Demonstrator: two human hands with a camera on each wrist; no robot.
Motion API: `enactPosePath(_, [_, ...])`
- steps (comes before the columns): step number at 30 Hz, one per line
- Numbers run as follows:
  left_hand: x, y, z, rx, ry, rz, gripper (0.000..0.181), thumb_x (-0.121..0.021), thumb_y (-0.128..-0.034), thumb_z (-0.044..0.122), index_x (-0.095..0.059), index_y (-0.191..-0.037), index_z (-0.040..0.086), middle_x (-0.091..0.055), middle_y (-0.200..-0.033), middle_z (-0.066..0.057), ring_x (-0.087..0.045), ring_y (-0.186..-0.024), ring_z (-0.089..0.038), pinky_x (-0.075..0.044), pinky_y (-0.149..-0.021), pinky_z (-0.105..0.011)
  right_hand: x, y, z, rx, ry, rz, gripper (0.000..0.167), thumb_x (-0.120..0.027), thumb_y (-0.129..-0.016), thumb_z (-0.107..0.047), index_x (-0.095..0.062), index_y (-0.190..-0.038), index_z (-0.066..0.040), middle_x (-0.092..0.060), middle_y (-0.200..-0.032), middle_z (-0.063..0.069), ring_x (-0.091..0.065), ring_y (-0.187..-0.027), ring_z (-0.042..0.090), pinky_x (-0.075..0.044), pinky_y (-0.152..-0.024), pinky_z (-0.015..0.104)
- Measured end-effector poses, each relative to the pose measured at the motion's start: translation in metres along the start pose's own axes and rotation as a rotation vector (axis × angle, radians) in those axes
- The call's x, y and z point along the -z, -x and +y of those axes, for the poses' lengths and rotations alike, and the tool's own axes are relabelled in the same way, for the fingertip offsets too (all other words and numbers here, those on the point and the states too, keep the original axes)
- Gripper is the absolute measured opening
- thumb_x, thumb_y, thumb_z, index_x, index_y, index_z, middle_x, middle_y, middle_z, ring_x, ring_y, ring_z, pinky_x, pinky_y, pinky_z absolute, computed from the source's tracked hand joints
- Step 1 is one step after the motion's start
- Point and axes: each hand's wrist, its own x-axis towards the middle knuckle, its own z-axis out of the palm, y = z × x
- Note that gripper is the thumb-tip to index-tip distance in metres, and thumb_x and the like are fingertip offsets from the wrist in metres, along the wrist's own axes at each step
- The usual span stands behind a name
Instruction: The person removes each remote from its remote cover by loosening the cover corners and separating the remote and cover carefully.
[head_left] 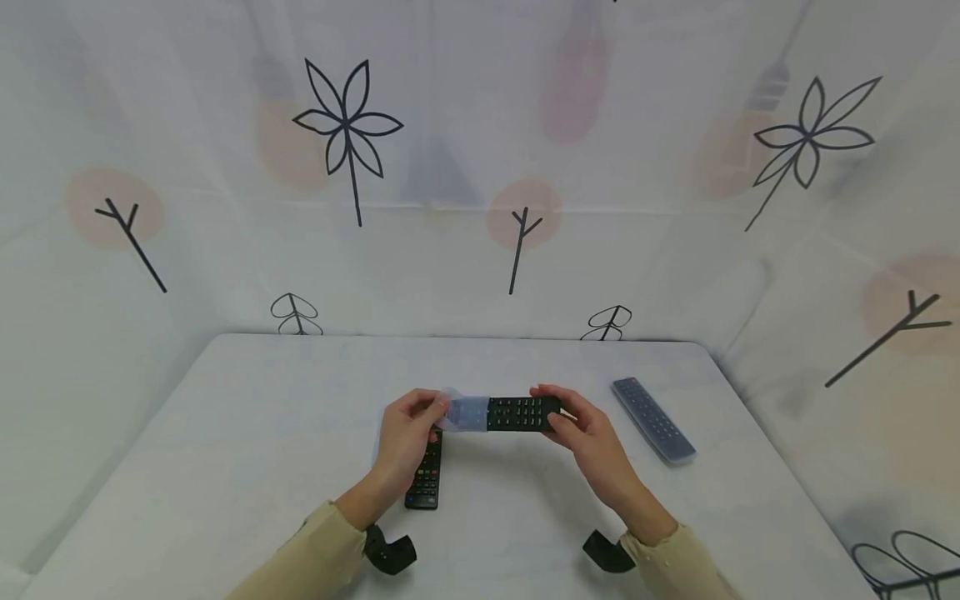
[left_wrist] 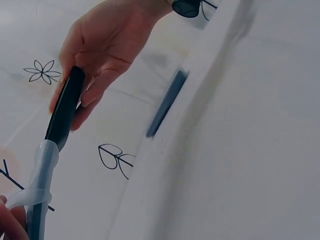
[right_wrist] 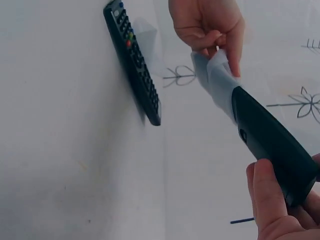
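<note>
A black remote [head_left: 521, 414] is held level above the table, its left part inside a translucent bluish sleeve [head_left: 470, 414]. My left hand [head_left: 405, 433] pinches the sleeve at its left end, thumb in front. The bare right end of the remote is gripped by my right hand [head_left: 592, 442] between thumb and fingers. In the right wrist view the sleeve [right_wrist: 217, 82] covers the far part of the remote [right_wrist: 272, 145], and the near part is bare. The left wrist view shows the sleeve [left_wrist: 42, 175] around the remote's lower part.
A second black remote [head_left: 426, 475] lies on the white table [head_left: 262, 433], partly behind my left hand. At the right lies another remote [head_left: 654, 421] with a bluish cover. Patterned cloth [head_left: 450, 250] hangs behind the table.
</note>
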Motion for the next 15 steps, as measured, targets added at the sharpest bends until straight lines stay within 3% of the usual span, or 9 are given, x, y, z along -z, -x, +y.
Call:
enactPosePath(4, [0.002,0.002,0.001,-0.021,-0.002,-0.007,0.017,-0.070,-0.0940,0.013,-0.071,-0.105,0.000,-0.068,-0.092,-0.006,-0.054,-0.071,-0.018,-0.045,-0.055,-0.023,0.000,-0.001,0.002,-0.050,-0.013,-0.014,0.037,-0.055,-0.101,-0.001,-0.053,-0.138,-0.003,-0.048,-0.144,0.018,-0.055,-0.125,0.034,-0.052,-0.091,0.033])
enactPosePath(11, [0.004,0.008,0.007,-0.089,-0.044,-0.012,0.017,-0.072,-0.0931,0.014,-0.072,-0.104,0.002,-0.069,-0.091,-0.006,-0.057,-0.072,-0.021,-0.046,-0.055,-0.025,0.005,0.000,0.003,-0.161,0.072,-0.054,0.040,-0.059,-0.100,-0.005,-0.053,-0.139,-0.001,-0.053,-0.135,0.022,-0.066,-0.107,0.028,-0.056,-0.084,0.032])
enactPosePath(15, [0.005,0.009,0.010,-0.109,-0.057,-0.018,0.016,-0.072,-0.0926,0.014,-0.072,-0.103,0.002,-0.069,-0.088,-0.005,-0.057,-0.073,-0.024,-0.043,-0.054,-0.024,0.009,0.001,0.006,-0.173,0.063,-0.083,0.041,-0.061,-0.098,-0.006,-0.053,-0.138,-0.001,-0.056,-0.131,0.024,-0.068,-0.103,0.028,-0.056,-0.082,0.033])
